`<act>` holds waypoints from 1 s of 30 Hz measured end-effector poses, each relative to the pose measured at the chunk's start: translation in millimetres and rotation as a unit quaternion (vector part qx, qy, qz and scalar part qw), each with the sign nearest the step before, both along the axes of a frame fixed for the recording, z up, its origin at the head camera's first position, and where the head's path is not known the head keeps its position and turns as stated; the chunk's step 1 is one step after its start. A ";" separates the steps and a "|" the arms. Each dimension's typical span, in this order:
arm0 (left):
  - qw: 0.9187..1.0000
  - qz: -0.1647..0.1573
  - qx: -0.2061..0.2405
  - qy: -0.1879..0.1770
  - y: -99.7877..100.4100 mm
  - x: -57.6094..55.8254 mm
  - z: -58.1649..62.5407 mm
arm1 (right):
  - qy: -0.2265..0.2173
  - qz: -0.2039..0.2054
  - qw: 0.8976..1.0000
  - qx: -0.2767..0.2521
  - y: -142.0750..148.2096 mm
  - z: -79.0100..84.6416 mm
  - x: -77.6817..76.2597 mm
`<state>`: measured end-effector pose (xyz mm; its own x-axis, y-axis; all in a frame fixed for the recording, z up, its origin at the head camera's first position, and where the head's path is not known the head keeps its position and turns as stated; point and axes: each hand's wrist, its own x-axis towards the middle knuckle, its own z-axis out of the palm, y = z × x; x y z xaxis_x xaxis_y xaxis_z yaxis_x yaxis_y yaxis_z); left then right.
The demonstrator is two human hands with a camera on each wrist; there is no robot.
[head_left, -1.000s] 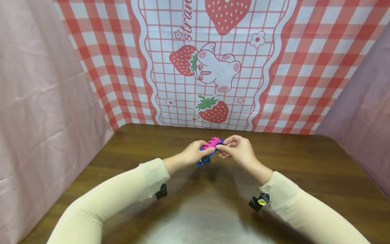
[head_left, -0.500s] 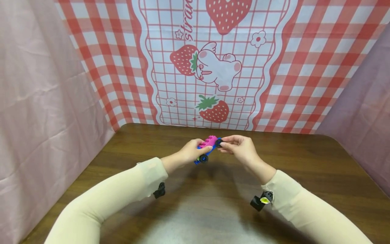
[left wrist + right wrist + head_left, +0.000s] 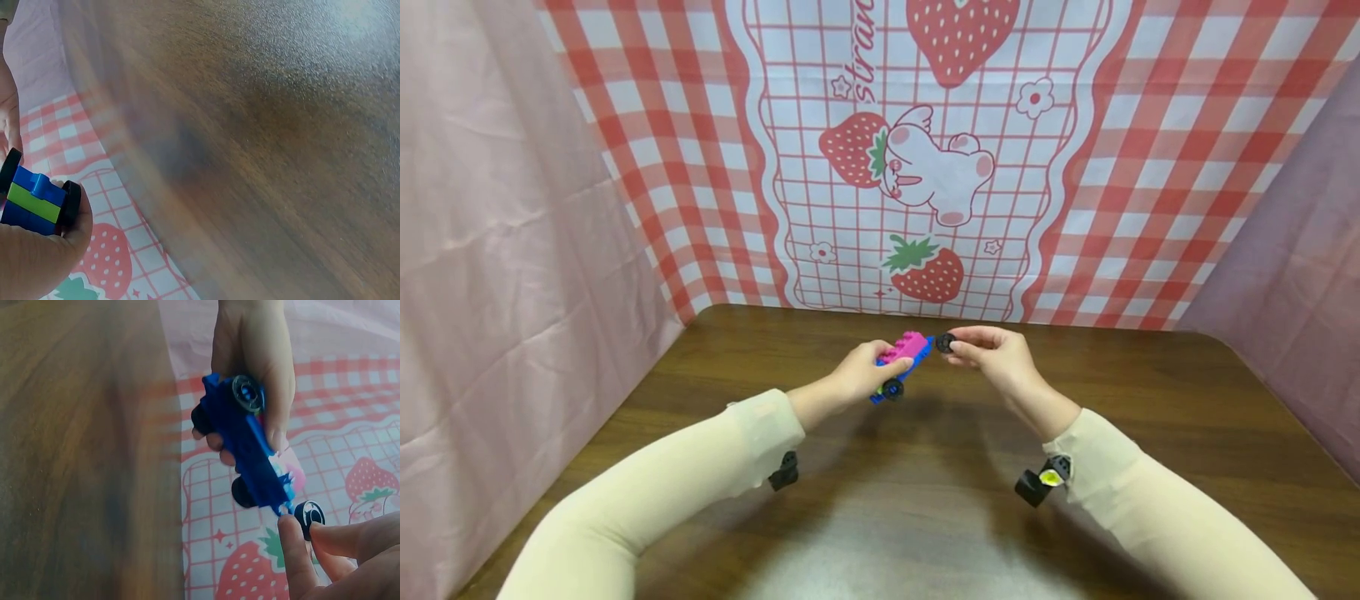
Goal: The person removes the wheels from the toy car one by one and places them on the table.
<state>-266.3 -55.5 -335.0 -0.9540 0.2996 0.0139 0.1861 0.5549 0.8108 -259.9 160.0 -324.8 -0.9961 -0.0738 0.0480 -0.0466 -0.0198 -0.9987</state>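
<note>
My left hand (image 3: pixel 856 373) grips a toy brick car (image 3: pixel 916 348) above the table, its thumb along the near side. The car has a blue chassis and a pink studded brick (image 3: pixel 904 347) on top. In the right wrist view, three black wheels sit on the chassis (image 3: pixel 240 440), and a bare end shows at the remaining corner. Close to that corner, my right hand (image 3: pixel 1003 360) pinches a loose black wheel (image 3: pixel 310 519) between thumb and fingers. A lime-green layer (image 3: pixel 32 203) between blue parts appears in the left wrist view.
Beneath both hands spreads a brown wooden table (image 3: pixel 880 500). Behind it hangs a red-and-white checked cloth (image 3: pixel 700 150) with strawberry prints. Pink curtains (image 3: pixel 512 250) flank the sides. Black wrist cameras (image 3: pixel 1033 486) hang under the cuffs.
The wheel in my right hand has come away from the car, and a small gap has opened between them. My left hand has shifted left with the car.
</note>
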 end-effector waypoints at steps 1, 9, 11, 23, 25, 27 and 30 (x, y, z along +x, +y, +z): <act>1.000 0.002 -0.002 0.003 -0.5 0.3 0.5 | -0.001 0.000 1.000 -0.004 0.2 -0.5 -1.6; 1.000 0.010 -0.011 0.012 -5.5 1.8 1.8 | -0.034 -0.007 0.999 -0.002 2.9 -5.5 -19.5; 1.000 0.011 -0.011 0.008 -6.2 2.0 1.4 | -0.043 -0.007 0.999 0.003 3.7 -7.7 -24.3; 1.000 0.003 0.003 0.004 -7.7 2.5 3.5 | -0.078 -0.027 0.996 0.018 3.8 -28.3 -58.0; 1.000 -0.002 -0.003 0.003 -7.8 3.4 3.8 | -0.095 -0.035 0.995 0.008 4.3 -33.1 -63.8; 1.000 -0.006 -0.007 0.002 -8.0 4.2 3.9 | -0.106 -0.040 0.994 0.005 5.0 -37.7 -69.0; 1.000 -0.008 -0.004 -0.001 -8.2 4.5 3.0 | -0.118 -0.047 0.992 0.002 5.3 -43.7 -75.6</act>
